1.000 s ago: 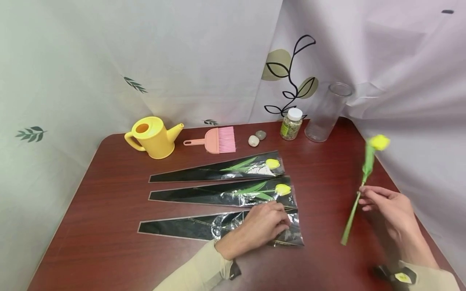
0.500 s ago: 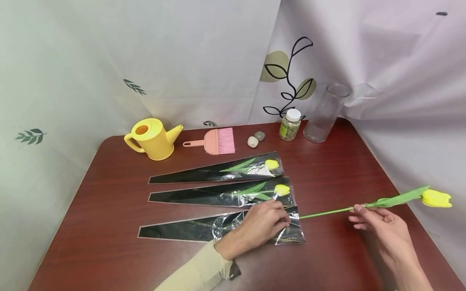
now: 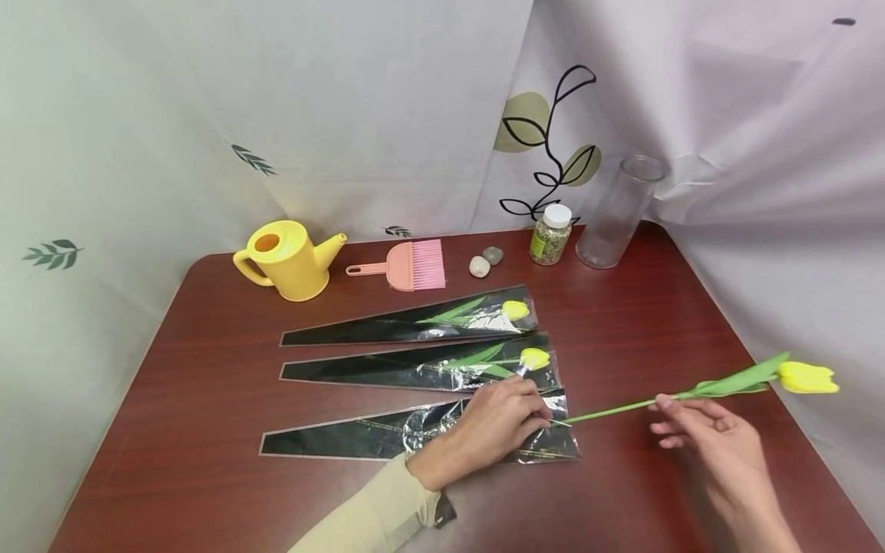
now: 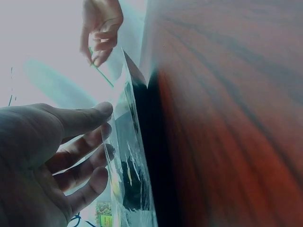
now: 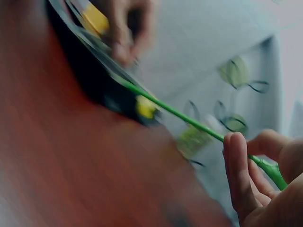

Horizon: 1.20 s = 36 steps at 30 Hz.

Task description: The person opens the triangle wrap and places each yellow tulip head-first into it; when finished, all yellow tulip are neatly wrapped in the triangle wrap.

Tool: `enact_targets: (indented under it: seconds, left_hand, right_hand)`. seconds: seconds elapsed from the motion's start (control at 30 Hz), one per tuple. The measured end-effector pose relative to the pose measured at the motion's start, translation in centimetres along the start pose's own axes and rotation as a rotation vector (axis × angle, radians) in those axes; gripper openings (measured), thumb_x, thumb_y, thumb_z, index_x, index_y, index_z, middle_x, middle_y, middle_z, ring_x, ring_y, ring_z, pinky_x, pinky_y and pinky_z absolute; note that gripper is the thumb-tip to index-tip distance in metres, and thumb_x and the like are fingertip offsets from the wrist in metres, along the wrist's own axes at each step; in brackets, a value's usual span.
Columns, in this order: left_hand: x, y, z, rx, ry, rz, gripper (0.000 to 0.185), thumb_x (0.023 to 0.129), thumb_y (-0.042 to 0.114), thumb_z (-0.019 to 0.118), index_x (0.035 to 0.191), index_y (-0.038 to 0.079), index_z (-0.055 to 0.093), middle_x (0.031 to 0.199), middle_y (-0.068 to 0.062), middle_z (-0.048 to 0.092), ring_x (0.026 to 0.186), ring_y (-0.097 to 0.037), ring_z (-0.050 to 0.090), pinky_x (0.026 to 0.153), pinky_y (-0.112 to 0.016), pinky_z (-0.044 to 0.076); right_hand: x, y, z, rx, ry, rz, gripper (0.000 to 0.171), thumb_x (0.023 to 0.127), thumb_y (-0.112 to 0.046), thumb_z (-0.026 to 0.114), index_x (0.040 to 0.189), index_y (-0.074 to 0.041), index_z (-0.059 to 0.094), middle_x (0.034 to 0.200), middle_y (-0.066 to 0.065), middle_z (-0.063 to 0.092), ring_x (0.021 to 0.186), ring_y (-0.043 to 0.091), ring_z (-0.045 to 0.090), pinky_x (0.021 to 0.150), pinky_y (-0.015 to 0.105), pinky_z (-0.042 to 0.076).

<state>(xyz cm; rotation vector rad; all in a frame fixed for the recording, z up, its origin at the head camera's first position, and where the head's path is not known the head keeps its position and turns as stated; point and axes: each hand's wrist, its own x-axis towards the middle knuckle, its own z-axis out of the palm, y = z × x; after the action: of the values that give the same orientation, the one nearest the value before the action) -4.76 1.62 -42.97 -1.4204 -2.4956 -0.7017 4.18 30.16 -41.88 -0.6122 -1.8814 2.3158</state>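
left sleeve (image 3: 366, 516): beige/khaki long sleeve, reaches the wrist
left cuff: dark strap or band at the wrist edge (image 3: 445, 510), detail unclear
left hand (image 3: 499, 430): bare, no glove, no rings visible
right hand (image 3: 712, 445): bare, no glove; sleeve out of view

Yellow tulip (image 3: 698, 392) lying near-horizontal, stem tip at open mouth of empty sleeve (image 3: 387, 435)
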Motion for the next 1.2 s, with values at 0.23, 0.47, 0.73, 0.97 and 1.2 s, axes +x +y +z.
enact_targets:
  seconds: [0.23, 0.47, 0.73, 0.97, 1.2]
  left_hand:
    - [0.0, -0.1, 0.0, 0.012, 0.014, -0.003, 0.008, 0.089, 0.03, 0.073, 0.093, 0.024, 0.077, 0.089, 0.015, 0.062, 0.083, 0.0, 0.053, 0.074, -0.013, 0.044]
    - [0.2, -0.1, 0.0, 0.015, 0.009, -0.014, 0.008, 0.09, 0.03, 0.072, 0.092, 0.023, 0.076, 0.089, 0.014, 0.061, 0.084, -0.001, 0.054, 0.075, -0.015, 0.046]
    - [0.0, -0.1, 0.0, 0.031, -0.019, -0.006, 0.007, 0.088, 0.029, 0.074, 0.092, 0.024, 0.076, 0.087, 0.014, 0.06, 0.08, -0.001, 0.05, 0.072, -0.014, 0.044]
    - [-0.1, -0.1, 0.1, 0.033, -0.017, 0.007, 0.005, 0.089, 0.028, 0.073, 0.091, 0.024, 0.076, 0.087, 0.014, 0.06, 0.081, -0.001, 0.051, 0.075, -0.015, 0.045]
    - [-0.1, -0.1, 0.1, 0.033, -0.02, 0.009, 0.005, 0.089, 0.029, 0.073, 0.09, 0.024, 0.076, 0.087, 0.014, 0.06, 0.081, -0.001, 0.051, 0.075, -0.015, 0.045]
  right_hand:
    - [-0.9, 2.1, 4.7, -0.028, 0.055, 0.142, 0.015, 0.087, -0.016, 0.076, 0.094, -0.004, 0.074, 0.092, 0.008, 0.074, 0.054, 0.013, 0.064, 0.046, 0.027, 0.052]
    - [-1.6, 3.3, 6.8, -0.114, -0.019, 0.243, 0.028, 0.087, -0.024, 0.076, 0.104, -0.002, 0.074, 0.095, 0.011, 0.073, 0.042, 0.006, 0.046, 0.037, 0.021, 0.04]
    - [-1.8, 3.0, 6.5, -0.225, -0.216, 0.25, 0.04, 0.095, -0.021, 0.064, 0.124, 0.008, 0.062, 0.105, 0.019, 0.07, 0.046, 0.015, 0.054, 0.038, 0.026, 0.045]
    - [-1.3, 0.8, 3.7, -0.599, -0.189, -0.257, 0.023, 0.096, -0.016, 0.065, 0.114, -0.003, 0.068, 0.091, 0.011, 0.073, 0.049, 0.023, 0.06, 0.043, 0.032, 0.049]
    - [1.3, -1.2, 0.1, -1.0, -0.109, -0.875, 0.037, 0.073, 0.004, 0.079, 0.101, -0.021, 0.076, 0.081, -0.01, 0.067, 0.068, -0.003, 0.055, 0.059, 0.01, 0.045]
